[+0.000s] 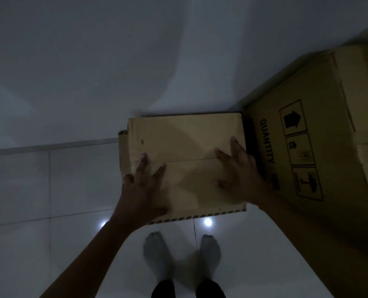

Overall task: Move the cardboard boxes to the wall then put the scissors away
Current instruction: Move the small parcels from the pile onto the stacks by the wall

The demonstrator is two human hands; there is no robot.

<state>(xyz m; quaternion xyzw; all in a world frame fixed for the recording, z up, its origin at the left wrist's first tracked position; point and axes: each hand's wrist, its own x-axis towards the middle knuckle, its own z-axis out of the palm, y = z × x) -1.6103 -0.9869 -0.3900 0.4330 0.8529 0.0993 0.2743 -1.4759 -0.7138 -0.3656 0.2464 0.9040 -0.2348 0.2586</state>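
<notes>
Two hands (left (144, 186), right (241, 175)) atop box (185, 136)

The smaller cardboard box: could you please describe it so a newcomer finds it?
By the pale wall, on white tiles, stand two brown cardboard boxes. It is the lower left box, under the left hand and right hand; its taller right neighbour bears black QUANTITY print.

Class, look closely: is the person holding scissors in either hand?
No: the left hand and the right hand both lie with spread fingers on top of the smaller cardboard box.
</notes>
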